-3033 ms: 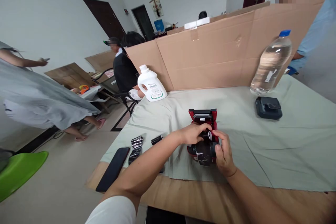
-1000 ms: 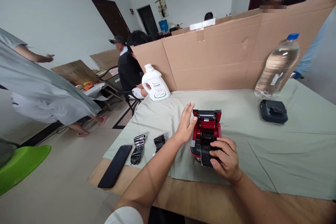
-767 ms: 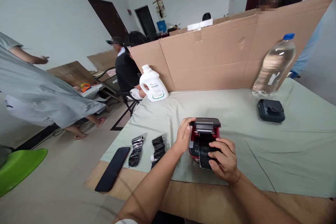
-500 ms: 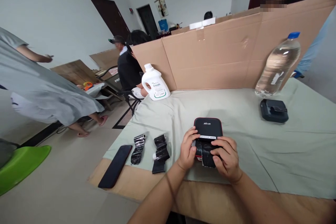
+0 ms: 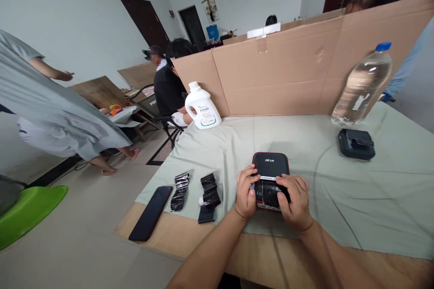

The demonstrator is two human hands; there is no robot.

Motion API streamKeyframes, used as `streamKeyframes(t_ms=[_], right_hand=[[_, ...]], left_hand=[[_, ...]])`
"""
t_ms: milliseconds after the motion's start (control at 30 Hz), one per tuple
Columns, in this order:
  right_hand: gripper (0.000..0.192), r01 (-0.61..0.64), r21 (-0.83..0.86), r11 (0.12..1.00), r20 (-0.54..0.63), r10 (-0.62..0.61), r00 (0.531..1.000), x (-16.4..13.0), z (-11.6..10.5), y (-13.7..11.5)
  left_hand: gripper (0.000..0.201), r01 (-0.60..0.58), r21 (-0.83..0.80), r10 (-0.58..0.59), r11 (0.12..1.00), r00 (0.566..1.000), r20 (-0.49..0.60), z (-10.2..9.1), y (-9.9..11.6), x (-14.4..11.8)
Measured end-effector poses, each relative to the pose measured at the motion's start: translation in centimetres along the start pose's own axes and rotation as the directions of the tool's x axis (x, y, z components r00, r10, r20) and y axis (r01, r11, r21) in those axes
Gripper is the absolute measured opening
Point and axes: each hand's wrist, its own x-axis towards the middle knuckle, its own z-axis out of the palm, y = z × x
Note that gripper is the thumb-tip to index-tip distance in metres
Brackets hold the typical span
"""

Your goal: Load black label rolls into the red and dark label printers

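Observation:
A black rounded-corner case [image 5: 270,162] with red trim and a white printed strip lies on the cloth in front of me. A shiny black film strip [image 5: 270,194] covers its front part. My left hand [image 5: 247,192] grips the case's left side, with fingertips on top and the thumb at the near left. My right hand [image 5: 295,198] is curled over the right side, its fingertips by the white strip and its thumb on the film. To the left lie a small roll of black film [image 5: 180,191] and another partly unrolled black roll [image 5: 209,191].
A phone [image 5: 151,213] lies at the table's left corner. A white jug [image 5: 202,107] and a large clear bottle [image 5: 361,86] stand before a cardboard screen [image 5: 278,76]. A dark box [image 5: 356,143] sits at the right. A person in a grey dress [image 5: 61,99] stands at left.
The film's end, which hung over the case's near edge, now lies against the case. My right thumb has moved onto the film. The view has shifted slightly.

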Motion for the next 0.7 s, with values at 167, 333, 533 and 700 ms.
streamKeyframes(t_ms=[167, 333, 533, 700], right_hand=[[0.02, -0.015, 0.033, 0.999, 0.007, 0.015, 1.0, -0.3, 0.1, 0.3], [0.028, -0.111, 0.245, 0.963, -0.036, 0.123, 0.992, -0.9, 0.4, 0.6], [0.038, -0.567, 0.406, 0.717, -0.12, 0.657, 0.745, -1.4, 1.9, 2.5], [0.036, -0.733, 0.399, 0.551, 0.071, 0.778, 0.624, -1.8, 2.7, 3.4]], left_hand=[[0.046, 0.015, -0.015, -0.015, 1.0, 1.0, -0.004, 0.1, 0.0, -0.1], [0.048, 0.135, -0.061, -0.136, 0.989, 0.99, -0.018, 0.3, 0.1, -0.9], [0.069, 0.431, -0.264, -0.445, 0.863, 0.896, 0.01, 0.4, -0.5, -2.3], [0.069, 0.498, -0.284, -0.47, 0.819, 0.867, 0.162, 0.1, -0.5, -2.1]])
